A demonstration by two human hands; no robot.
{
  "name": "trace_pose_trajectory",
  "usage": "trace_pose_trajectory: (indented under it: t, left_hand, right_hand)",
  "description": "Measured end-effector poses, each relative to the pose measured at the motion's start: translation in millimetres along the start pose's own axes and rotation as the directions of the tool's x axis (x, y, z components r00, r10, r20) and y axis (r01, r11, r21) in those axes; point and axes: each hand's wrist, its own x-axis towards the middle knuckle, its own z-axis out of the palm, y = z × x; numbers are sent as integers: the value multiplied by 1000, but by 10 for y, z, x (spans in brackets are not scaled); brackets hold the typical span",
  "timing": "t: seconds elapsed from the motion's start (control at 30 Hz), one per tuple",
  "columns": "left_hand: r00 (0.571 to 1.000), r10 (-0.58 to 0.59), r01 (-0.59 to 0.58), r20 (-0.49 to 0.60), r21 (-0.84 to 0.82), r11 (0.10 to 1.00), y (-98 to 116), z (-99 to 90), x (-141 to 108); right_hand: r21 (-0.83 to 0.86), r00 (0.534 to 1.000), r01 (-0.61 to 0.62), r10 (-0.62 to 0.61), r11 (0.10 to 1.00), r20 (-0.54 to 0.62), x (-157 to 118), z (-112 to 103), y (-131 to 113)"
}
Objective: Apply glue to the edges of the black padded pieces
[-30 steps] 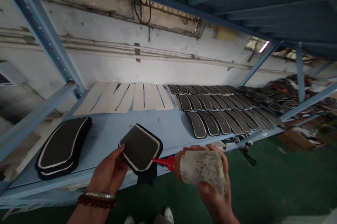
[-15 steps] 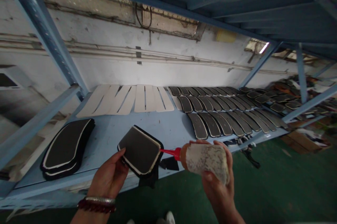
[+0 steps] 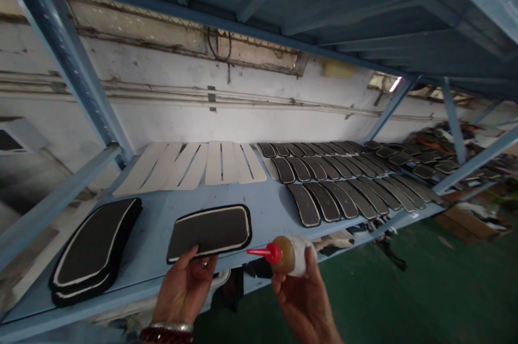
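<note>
My left hand (image 3: 184,284) grips a dark grey pad (image 3: 210,231) by its near edge, thumb on top and fingers beneath. The pad has a black border and a pale line just inside its rim. In my right hand (image 3: 301,293) is a glue bottle (image 3: 288,255) with amber contents, a whitish coating and a red pointed nozzle (image 3: 261,252). The nozzle points left, close to the pad's right end but apart from it. To the left, a stack of similar pads (image 3: 91,247) lies on the blue shelf (image 3: 157,214).
Pale flat strips (image 3: 188,166) lie along the back of the shelf. Rows of dark pads (image 3: 340,198) cover its right side. Blue posts (image 3: 81,69) and an upper shelf (image 3: 324,4) frame the space. A cardboard box (image 3: 471,222) stands on the green floor.
The pad has turned so its long side runs across my view. My right hand has drawn the bottle slightly left and down, and the nozzle has come off the pad's edge.
</note>
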Motion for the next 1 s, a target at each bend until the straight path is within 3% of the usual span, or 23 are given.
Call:
trace_pose_trajectory:
  t: [0.27,0.47,0.73,0.87,1.0]
  left_hand:
    - [987,-138,136,80,23,990,-418,-46,-68]
    - [985,-133,119,109,127,985,-583,-202,-130]
    - [979,-110,82,174,164,983,-637,-247,-194]
    - [969,-74,33,237,170,985,-610,-567,-249]
    - [964,-182,112,195,323,940,-201,-911,-161]
  right_hand:
    - [67,988,-130,123,989,96,44,-270,523]
    - [-6,983,-93,93,996,158,138,-272,760]
    - [-36,983,-101,105,994,153,69,-133,658]
    - [0,982,-144,143,990,122,-28,-10,522]
    - [-60,973,-186,192,981,128,-109,24,309]
